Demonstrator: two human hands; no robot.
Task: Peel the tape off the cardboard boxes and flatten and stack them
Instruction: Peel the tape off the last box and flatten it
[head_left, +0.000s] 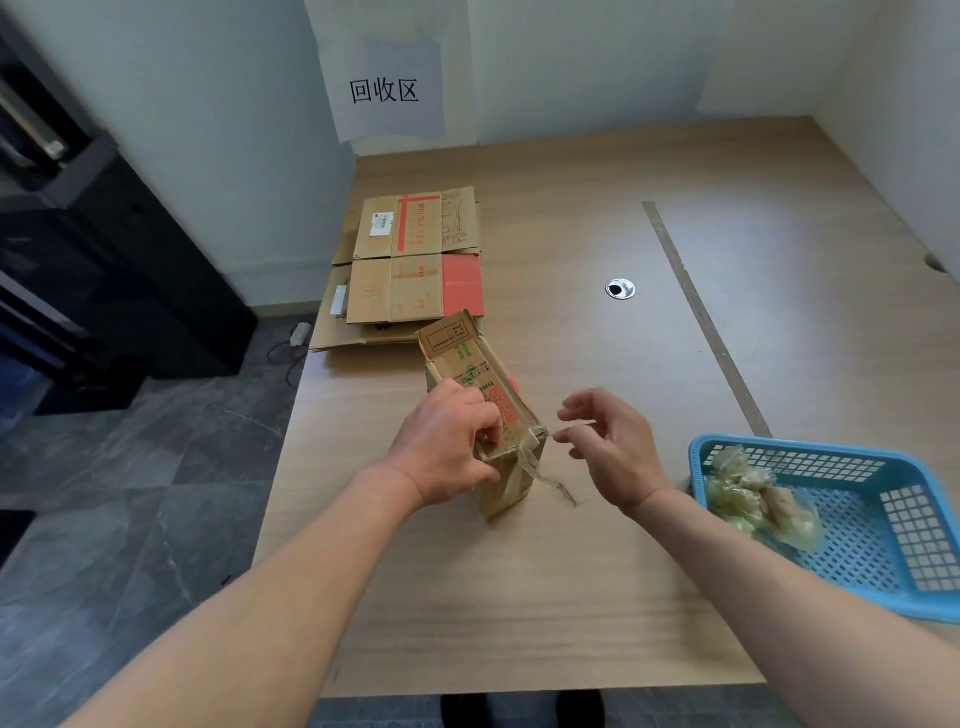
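While my L hand (448, 448) grips the box (470, 359) mid-table, R hand (613, 448) hovers by the loose tape (546, 475), fingers half-curled, can't tell if pinching. Yank sideways & tape could snap, leaving bits stuck. Flat stack (410, 270) sits far left.

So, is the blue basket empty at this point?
No, a clump of crumpled tape lies inside the blue basket.

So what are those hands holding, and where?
The left hand grips the small cardboard box at its near top edge. The right hand seems to pinch a clear tape strip stuck to its corner.
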